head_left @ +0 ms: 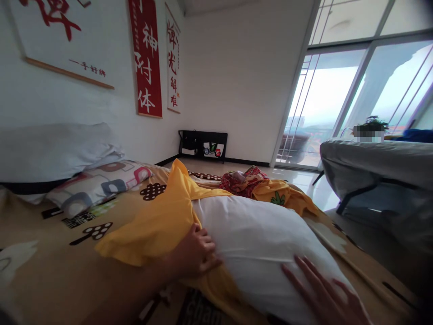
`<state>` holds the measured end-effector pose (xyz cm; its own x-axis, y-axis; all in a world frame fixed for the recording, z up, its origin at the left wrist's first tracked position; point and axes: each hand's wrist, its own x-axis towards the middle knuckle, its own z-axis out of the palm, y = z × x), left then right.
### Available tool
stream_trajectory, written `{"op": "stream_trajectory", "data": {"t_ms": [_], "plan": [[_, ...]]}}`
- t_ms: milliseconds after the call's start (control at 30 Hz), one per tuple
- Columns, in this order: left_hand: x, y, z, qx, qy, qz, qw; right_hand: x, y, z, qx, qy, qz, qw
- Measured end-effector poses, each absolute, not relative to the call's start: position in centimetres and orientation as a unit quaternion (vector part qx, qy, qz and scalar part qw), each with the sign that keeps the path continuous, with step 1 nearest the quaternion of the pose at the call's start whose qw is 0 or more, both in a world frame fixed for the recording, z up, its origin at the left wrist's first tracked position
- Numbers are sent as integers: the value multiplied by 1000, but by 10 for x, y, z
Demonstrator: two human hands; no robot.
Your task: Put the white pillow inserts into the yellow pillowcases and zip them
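Note:
A white pillow [260,230] lies on the bed, its left end inside a yellow pillowcase [158,216]. My left hand [199,250] is closed on the edge of the pillowcase, where the yellow cloth meets the white pillow. Spread fingers of my right hand [318,289] rest flat on the near right part of the pillow. The pillow's left end is hidden under the yellow cloth.
The bed has a tan patterned sheet [64,257]. At the left are a patterned pillow [104,183] and a white pillow [54,153]. Beyond lies a red and yellow cloth heap [245,180]. A covered piece of furniture [375,158] stands right, near glass doors [321,104].

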<state>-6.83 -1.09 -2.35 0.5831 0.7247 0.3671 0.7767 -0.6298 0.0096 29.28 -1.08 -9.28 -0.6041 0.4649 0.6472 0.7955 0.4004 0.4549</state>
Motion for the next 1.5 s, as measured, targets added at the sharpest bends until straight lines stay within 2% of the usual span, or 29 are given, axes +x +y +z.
{"op": "stream_trajectory", "data": {"t_ms": [133,267,433,533,667,833,967,1100,1267,1400,1500], "plan": [[-39,-27,-12,-895,-426,-82,100,286,2,-71,-352,-823,-392,213],[6,-40,-10,-911,-406,-9,70,257,21,-18,-303,-847,-390,195],[53,-54,-1,-870,-456,-172,76,201,18,59,-269,-837,-453,147],[66,-56,11,-859,-436,-251,96,172,13,82,-264,-845,-445,137],[63,-47,19,-869,-422,-248,68,173,19,67,-258,-883,-376,110],[30,-41,20,-865,-375,-332,10,241,32,-7,-288,-922,-238,101],[-17,-42,18,-845,-398,-355,-33,287,19,-49,-338,-915,-187,117],[-73,-30,2,-801,-517,-302,-10,281,-16,-36,-393,-899,-150,123],[-101,-12,-25,-784,-588,-198,3,203,-35,-2,-396,-903,-82,147],[-104,-19,-29,-791,-576,-205,27,144,-17,-9,-478,-863,-11,160],[-127,-31,-34,-771,-571,-273,65,133,-10,-19,-452,-872,32,184]]}}
